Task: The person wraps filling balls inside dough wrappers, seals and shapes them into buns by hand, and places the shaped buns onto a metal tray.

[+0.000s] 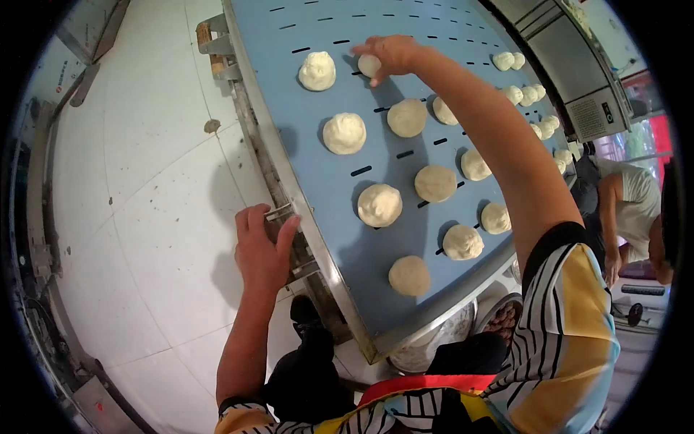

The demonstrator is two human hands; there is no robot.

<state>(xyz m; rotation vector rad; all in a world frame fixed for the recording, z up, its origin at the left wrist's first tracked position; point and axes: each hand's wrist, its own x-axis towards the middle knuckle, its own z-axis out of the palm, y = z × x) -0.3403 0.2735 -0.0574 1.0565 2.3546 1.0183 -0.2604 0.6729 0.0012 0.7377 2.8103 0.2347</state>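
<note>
Evidently, the right hand (396, 56) curls around a ball (369, 66), far left on the table (318, 166); whether it pinches, I cannot tell. The left hand (260, 246), spread, is at the table's left edge (325, 264). Squeezing could dent the ball; a low forearm (481, 112) could smear nearby dough (443, 111).

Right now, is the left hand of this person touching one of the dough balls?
No, the left hand is at the metal edge of the table, apart from the dough balls.
</note>
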